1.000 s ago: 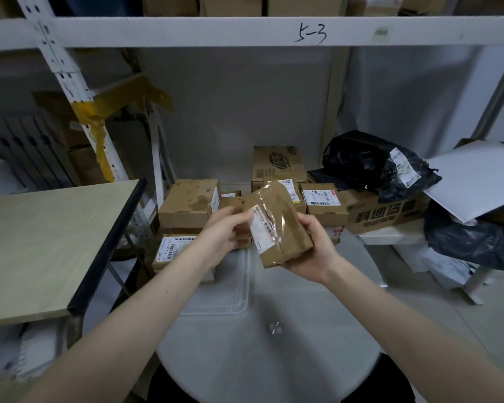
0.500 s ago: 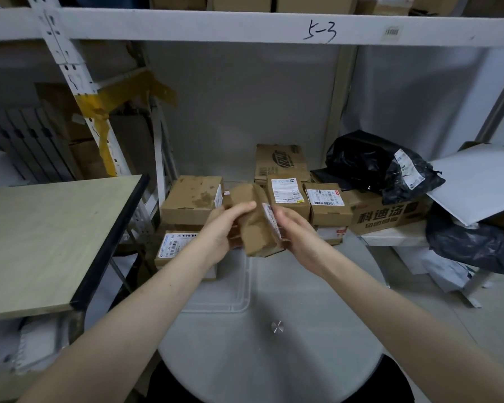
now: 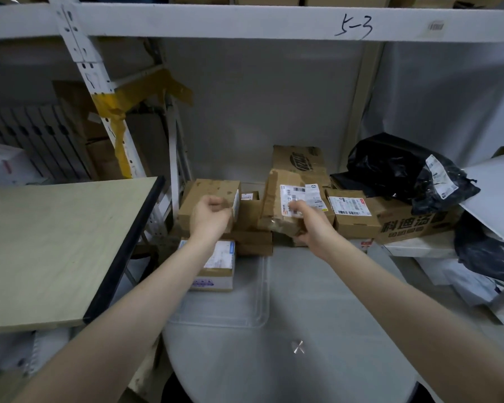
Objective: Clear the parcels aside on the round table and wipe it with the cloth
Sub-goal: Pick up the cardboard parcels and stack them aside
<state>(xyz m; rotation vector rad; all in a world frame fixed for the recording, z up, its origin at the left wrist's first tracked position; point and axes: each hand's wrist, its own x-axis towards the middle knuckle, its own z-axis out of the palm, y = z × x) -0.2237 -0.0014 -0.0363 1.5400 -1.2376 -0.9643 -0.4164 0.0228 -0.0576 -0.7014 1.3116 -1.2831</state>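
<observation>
A round grey table (image 3: 317, 315) fills the lower middle of the view. My right hand (image 3: 310, 225) grips a flat brown taped parcel (image 3: 277, 199) with a white label, holding it upright against the stack of cardboard boxes (image 3: 348, 212) at the table's far edge. My left hand (image 3: 211, 218) hovers loosely curled and holds nothing, in front of a brown box (image 3: 207, 196). A labelled white-and-brown box (image 3: 217, 266) lies under my left forearm. No cloth is visible.
A clear plastic tray (image 3: 245, 312) lies on the table's left part. A beige desk (image 3: 50, 245) with a black edge stands to the left. Black plastic bags (image 3: 402, 170) and a white sheet (image 3: 495, 187) sit at the right. A shelf beam (image 3: 245, 21) spans overhead.
Both hands carried the brown parcel away from me to the box stack. My left hand let go and moved left; my right hand still holds the parcel.
</observation>
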